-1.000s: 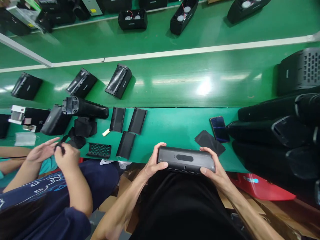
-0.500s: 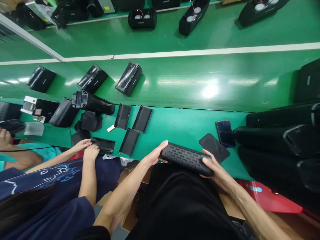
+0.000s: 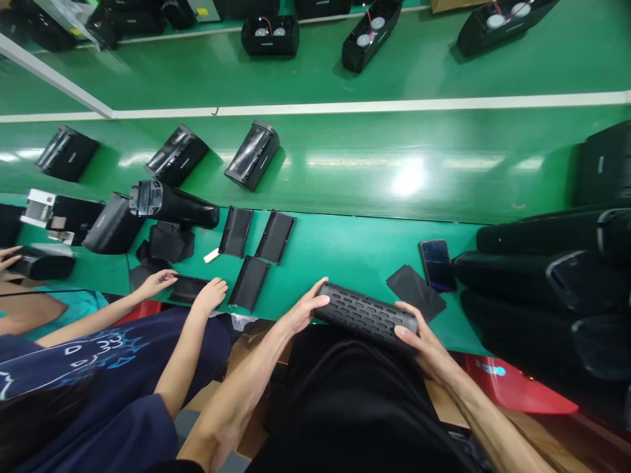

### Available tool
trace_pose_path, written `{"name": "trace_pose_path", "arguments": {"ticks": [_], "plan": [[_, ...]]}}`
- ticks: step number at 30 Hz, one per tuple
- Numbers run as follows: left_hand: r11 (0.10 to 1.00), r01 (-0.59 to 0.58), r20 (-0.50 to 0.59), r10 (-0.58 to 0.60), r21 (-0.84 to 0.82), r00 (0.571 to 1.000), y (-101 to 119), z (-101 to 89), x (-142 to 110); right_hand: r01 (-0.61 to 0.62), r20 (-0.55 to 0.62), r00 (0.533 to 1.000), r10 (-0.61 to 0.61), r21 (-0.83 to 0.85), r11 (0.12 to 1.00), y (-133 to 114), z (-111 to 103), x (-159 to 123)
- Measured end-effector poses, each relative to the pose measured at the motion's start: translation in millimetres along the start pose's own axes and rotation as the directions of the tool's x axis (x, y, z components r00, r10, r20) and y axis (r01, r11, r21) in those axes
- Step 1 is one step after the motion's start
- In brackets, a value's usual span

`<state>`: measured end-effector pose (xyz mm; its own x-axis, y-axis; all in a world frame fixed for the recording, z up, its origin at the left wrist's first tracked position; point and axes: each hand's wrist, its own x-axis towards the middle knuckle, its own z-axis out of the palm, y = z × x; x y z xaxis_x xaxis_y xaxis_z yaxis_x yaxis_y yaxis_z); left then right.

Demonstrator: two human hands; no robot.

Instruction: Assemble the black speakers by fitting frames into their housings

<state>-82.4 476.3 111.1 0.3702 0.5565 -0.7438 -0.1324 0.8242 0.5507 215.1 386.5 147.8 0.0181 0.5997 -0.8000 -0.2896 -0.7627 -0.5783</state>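
Observation:
Between my two hands, over the table's near edge, is a black slotted speaker grille panel (image 3: pixel 365 314), its rows of oblong slots facing up. My left hand (image 3: pixel 304 309) grips its left end, thumb on the top face. The right end is held by my right hand (image 3: pixel 418 335), with the thumb on the slotted face and other fingers partly hidden beneath. Right behind the panel lie thin black sheets (image 3: pixel 417 292) and a dark smartphone (image 3: pixel 438 265). To the left, several plain black panels (image 3: pixel 250 282) rest on the green table (image 3: pixel 335 249).
Black speaker housings (image 3: pixel 254 156) stand on the green conveyor (image 3: pixel 355 171) and at the table's left. Large dark housings (image 3: pixel 522 263) crowd the right side. On my left, a co-worker's hands (image 3: pixel 210 295) are at another black panel (image 3: pixel 187 289). A red stool (image 3: pixel 517 384) sits below right.
The slotted panel stays in both my hands, and its near side is tipped slightly. The co-worker's right hand has moved right, along their panel. The whole view has shifted a little.

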Motion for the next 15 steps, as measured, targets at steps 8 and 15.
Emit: {"name": "trace_pose_path", "arguments": {"ticks": [8, 15], "plan": [[0.938, -0.262, 0.066, 0.254, 0.227, 0.965, -0.9, 1.9, -7.1, 0.095, -0.025, 0.995, -0.098, -0.103, 0.990, 8.5, -5.2, -10.7], [0.927, -0.303, 0.205, 0.260, 0.221, 0.944, 12.3, 3.3, -16.0, 0.030, 0.060, 0.998, -0.025, -0.086, 0.996, 19.3, -26.1, -2.5]]}}
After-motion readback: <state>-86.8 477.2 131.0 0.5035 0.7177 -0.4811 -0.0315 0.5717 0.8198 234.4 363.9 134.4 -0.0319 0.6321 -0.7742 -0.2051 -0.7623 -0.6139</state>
